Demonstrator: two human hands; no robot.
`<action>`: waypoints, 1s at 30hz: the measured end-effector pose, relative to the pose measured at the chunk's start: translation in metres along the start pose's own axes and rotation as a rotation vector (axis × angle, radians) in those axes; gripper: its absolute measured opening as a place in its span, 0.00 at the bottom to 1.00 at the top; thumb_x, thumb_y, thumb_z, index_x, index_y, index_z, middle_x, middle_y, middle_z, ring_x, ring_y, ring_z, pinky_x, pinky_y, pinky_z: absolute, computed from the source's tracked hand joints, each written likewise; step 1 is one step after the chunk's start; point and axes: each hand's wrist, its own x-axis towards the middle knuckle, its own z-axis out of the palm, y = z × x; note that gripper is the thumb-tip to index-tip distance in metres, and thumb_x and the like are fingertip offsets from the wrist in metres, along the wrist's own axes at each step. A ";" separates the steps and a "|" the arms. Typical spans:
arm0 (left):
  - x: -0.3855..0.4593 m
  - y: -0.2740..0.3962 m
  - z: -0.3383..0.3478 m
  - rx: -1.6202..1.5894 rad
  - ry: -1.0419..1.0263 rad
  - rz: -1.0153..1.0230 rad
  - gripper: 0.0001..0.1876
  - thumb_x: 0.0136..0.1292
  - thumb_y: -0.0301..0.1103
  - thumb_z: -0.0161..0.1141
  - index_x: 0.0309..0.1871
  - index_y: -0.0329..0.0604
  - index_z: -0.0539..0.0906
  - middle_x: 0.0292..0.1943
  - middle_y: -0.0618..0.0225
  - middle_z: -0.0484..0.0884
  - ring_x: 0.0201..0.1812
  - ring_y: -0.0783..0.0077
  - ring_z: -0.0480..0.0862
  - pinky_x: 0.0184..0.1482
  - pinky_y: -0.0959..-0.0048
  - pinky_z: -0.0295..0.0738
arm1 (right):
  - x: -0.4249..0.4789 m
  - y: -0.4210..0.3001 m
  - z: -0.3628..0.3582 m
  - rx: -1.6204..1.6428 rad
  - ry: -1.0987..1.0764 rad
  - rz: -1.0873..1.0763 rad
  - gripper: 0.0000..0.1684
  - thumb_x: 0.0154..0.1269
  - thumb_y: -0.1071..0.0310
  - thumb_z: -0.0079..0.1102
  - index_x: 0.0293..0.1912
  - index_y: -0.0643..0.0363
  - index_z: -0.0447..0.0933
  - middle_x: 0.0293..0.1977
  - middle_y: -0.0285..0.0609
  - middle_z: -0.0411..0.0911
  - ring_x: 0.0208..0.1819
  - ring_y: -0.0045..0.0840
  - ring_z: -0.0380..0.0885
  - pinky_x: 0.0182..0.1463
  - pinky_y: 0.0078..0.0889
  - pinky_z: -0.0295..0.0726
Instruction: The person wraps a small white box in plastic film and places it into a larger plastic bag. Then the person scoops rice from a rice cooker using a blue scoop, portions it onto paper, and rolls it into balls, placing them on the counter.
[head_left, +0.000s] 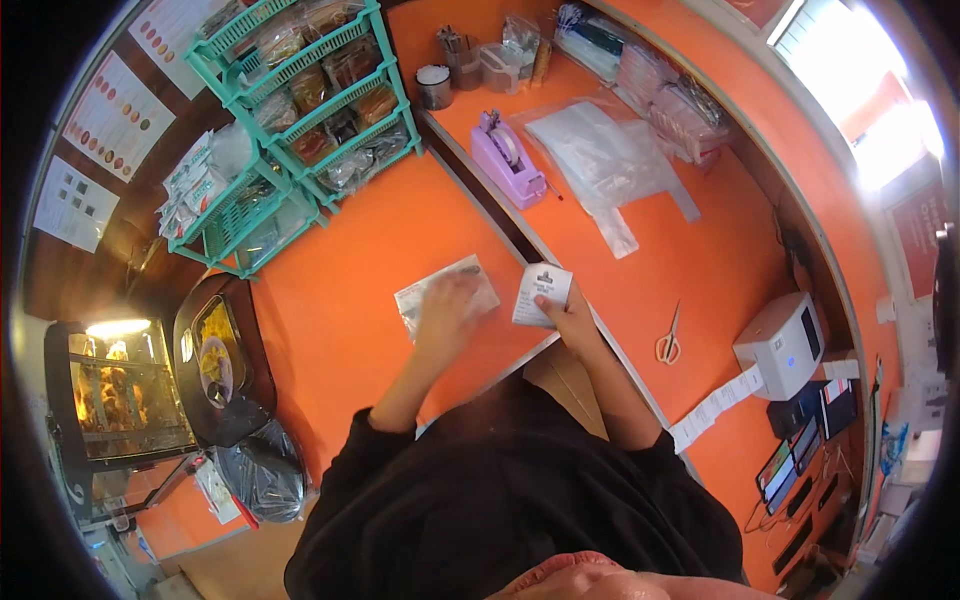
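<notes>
My right hand (574, 319) pinches a printed paper receipt (541, 289) under its thumb, above the seam of the two orange counters. The receipt's printed side faces up. My left hand (448, 307) is blurred and lies over a flat, clear plastic packet (486, 286) on the orange counter (337, 300). The packet has pale paper or wrapping and something dark inside, partly covered by the hand. Whether the left fingers grip the packet or only rest on it cannot be made out.
A purple tape dispenser (510, 161), translucent plastic bags (600, 150) and scissors (667, 345) lie on the right counter. A white printer (780, 349) trails a label strip (716, 409) near several phones (780, 476). Green plastic racks (322, 86) hold bagged goods. A lit glass cabinet (120, 390) stands left.
</notes>
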 end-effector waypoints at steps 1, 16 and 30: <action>-0.001 -0.011 0.003 0.064 0.050 -0.126 0.19 0.61 0.35 0.67 0.55 0.41 0.80 0.48 0.55 0.81 0.50 0.49 0.80 0.52 0.55 0.76 | -0.009 -0.002 -0.002 -0.087 -0.047 0.007 0.33 0.67 0.70 0.64 0.68 0.60 0.63 0.51 0.40 0.77 0.53 0.24 0.77 0.56 0.30 0.78; -0.018 -0.029 0.050 -0.462 -0.217 -0.271 0.09 0.63 0.28 0.60 0.45 0.36 0.82 0.42 0.52 0.84 0.45 0.51 0.83 0.49 0.62 0.77 | -0.014 0.022 0.019 0.185 -0.346 0.106 0.30 0.70 0.71 0.59 0.67 0.59 0.61 0.55 0.38 0.73 0.57 0.21 0.72 0.61 0.31 0.73; 0.001 -0.026 0.055 -0.828 -0.552 -0.572 0.11 0.70 0.35 0.60 0.42 0.34 0.82 0.33 0.65 0.84 0.37 0.71 0.83 0.43 0.69 0.77 | -0.027 0.027 0.001 -0.512 -0.075 0.120 0.34 0.64 0.64 0.66 0.67 0.59 0.67 0.55 0.51 0.77 0.54 0.33 0.78 0.57 0.37 0.77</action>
